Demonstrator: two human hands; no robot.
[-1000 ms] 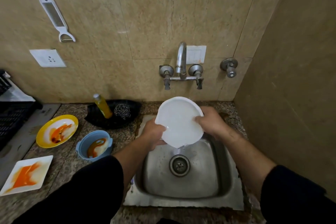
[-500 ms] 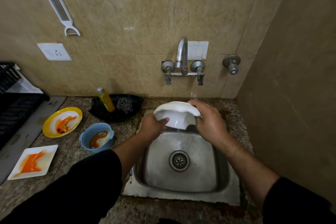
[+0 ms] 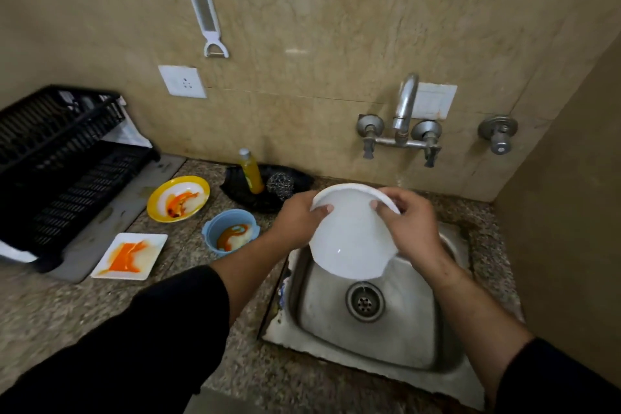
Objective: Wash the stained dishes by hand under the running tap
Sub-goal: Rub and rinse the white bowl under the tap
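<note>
A white round plate is held tilted over the steel sink, its face toward me, water running off its lower edge into the drain. My left hand grips its left rim and my right hand grips its right rim. The tap juts from the wall above. On the counter to the left lie a yellow plate, a blue bowl and a square white plate, all smeared with orange sauce.
A black dish rack stands at the far left. A black tray behind the bowl holds a yellow soap bottle and a steel scrubber. A wall closes the right side.
The plate was turned from face-on to rim-up and back to a tilted face-on hold, both hands staying on its rim. The view has swung left, showing the dish rack.
</note>
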